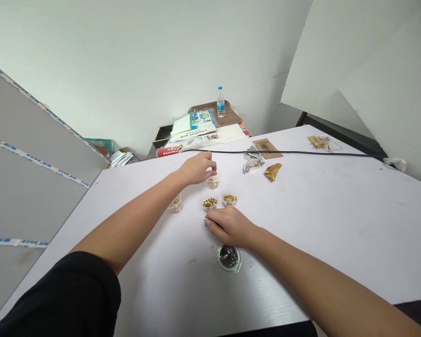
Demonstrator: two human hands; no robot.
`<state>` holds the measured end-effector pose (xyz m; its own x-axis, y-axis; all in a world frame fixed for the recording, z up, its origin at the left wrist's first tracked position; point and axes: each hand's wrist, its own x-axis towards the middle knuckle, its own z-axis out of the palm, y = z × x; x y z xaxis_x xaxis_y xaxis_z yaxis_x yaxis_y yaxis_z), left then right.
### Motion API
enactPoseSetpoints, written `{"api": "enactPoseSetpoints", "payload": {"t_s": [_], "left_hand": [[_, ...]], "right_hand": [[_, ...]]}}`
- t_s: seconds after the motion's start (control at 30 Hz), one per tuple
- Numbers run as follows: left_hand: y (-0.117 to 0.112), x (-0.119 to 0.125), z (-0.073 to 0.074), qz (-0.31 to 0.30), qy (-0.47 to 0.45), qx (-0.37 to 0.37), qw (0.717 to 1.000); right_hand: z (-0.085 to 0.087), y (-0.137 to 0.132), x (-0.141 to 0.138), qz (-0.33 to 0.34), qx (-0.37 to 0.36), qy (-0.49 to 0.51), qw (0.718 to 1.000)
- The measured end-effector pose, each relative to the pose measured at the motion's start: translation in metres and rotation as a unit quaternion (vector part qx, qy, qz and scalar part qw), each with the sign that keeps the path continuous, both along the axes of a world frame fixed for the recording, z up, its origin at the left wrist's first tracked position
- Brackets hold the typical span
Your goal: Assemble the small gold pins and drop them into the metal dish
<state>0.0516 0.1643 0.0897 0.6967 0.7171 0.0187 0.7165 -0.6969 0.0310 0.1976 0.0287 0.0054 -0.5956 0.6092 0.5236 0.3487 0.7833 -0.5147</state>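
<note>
On the white table (337, 220) stand several small clear cups of tiny gold parts. My left hand (196, 168) reaches over the farthest cup (213, 183), fingers pinched together just above it. My right hand (229, 226) rests on the table with its fingers curled, close to two cups, the left cup (209, 203) and the right cup (229, 199). Something thin seems pinched at its fingertips; I cannot make it out. Another cup (176, 204) sits partly hidden behind my left forearm. A round container with dark contents (228, 257) lies under my right wrist.
A black cable (301, 152) runs across the far side of the table. Near it lie a gold foil packet (272, 171), a silver packet (252, 164), a brown card (266, 148) and gold bits (319, 142). Behind the table, a water bottle (221, 102) stands on cluttered papers.
</note>
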Motion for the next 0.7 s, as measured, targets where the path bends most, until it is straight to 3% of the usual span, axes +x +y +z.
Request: {"api": "enactPoseSetpoints", "payload": {"t_s": [0.2, 0.43, 0.7], "left_hand": [[0.016, 0.014, 0.008, 0.000, 0.108, -0.038, 0.993], [0.026, 0.038, -0.002, 0.027, 0.225, -0.082, 0.971], [0.027, 0.045, -0.005, -0.013, 0.241, -0.071, 0.968]], "right_hand": [[0.000, 0.000, 0.000, 0.007, -0.007, -0.017, 1.000], [0.001, 0.000, 0.000, 0.006, -0.013, -0.018, 1.000], [0.003, -0.004, -0.004, 0.025, -0.019, -0.033, 0.999]]}}
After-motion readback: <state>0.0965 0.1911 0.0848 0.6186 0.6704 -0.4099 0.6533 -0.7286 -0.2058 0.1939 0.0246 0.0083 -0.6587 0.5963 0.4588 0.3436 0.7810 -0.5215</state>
